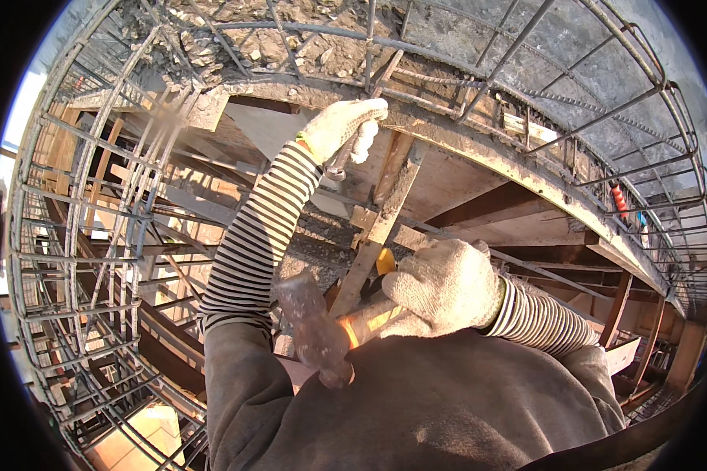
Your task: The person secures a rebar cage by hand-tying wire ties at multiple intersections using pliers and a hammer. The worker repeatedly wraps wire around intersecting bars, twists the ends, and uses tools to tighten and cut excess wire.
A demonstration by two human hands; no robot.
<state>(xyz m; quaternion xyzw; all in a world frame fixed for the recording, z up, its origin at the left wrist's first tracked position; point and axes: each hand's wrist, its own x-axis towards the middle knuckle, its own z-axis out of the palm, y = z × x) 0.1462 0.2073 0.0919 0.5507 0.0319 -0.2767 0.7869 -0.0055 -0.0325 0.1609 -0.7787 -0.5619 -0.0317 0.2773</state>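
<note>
My right hand [444, 286], in a knitted whitish work glove, is closed round the handle of a sledgehammer [313, 326]. Its heavy, worn head hangs in front of my chest, and an orange band circles the pale handle near the head. Farther forward, my left hand [342, 129], gloved the same way, is curled shut at the lower edge of a curved timber form [448, 133]. From beneath its fingers sticks the rounded end of a small metal tool [336, 171]; the rest is hidden in the glove. The hammer head and left hand are well apart.
Rebar cages [78, 259] rise at the left and curve along the far side to the right. A timber post [389, 204] slants below the form. Rubble [291, 51] lies behind the bars. Something yellow [386, 261] shows beside my right hand, and a red object [619, 200] hangs at right.
</note>
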